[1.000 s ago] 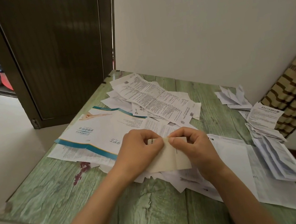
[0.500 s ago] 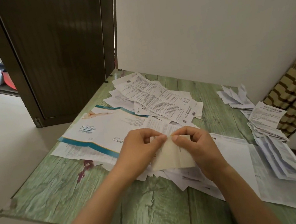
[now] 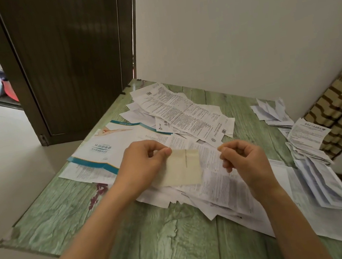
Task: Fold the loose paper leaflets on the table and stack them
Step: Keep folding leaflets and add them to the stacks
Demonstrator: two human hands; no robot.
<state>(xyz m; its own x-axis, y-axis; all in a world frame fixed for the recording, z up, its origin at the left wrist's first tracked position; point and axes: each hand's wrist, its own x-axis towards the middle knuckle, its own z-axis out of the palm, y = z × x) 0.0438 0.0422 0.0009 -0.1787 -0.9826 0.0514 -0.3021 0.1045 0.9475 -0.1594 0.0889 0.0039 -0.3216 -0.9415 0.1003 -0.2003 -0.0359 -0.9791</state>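
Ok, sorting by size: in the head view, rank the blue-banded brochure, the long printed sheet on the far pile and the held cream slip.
1. Blue-banded brochure, partly covered.
2. Long printed sheet, a close second.
3. Cream slip, smallest though nearest, pinched by the left hand.

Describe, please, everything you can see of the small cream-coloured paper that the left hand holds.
The cream paper is a small, roughly rectangular sheet. It looks thin and has a dark vertical line near its middle, perhaps a crease. It hangs slightly tilted over the white leaflets on the green table. The left hand pinches its upper left corner; the right hand is apart from it.
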